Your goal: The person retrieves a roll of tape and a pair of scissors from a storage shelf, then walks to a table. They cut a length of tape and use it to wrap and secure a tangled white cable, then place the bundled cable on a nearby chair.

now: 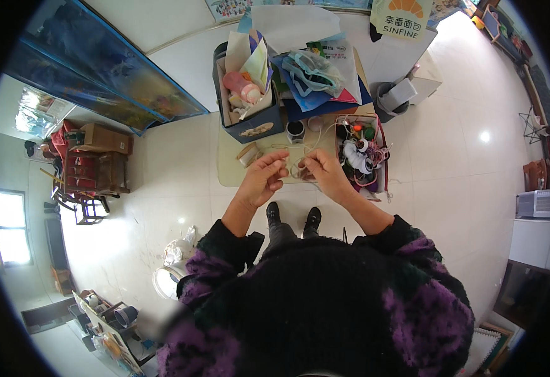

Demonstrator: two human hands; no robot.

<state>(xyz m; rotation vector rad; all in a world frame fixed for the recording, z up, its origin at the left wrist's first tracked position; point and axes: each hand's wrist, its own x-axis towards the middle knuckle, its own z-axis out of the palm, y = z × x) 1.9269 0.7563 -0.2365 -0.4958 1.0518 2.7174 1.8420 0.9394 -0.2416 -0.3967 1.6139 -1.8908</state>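
Observation:
My left hand point(266, 176) is raised over the near edge of a pale yellow table point(230, 176), thumb and forefinger close together; whether cord lies between them is too small to tell. Facing it, my right hand point(324, 172) pinches a thin pale cord point(298, 170) that hangs in loops between the hands. More cord runs up from there past a dark-filled jar point(295, 131) towards a red-edged box point(384, 165) of yarn, cords and white spools, just right of my right hand. Left of my left hand lies a roll of whitish material point(247, 154).
At the table's back left stands a dark blue box point(251, 129) holding papers and a pink bottle point(241, 87). Beside it, a face mask point(313, 73) lies on bags and folders. A grey bin point(390, 110) is at the right, wooden chairs point(97, 174) at the far left.

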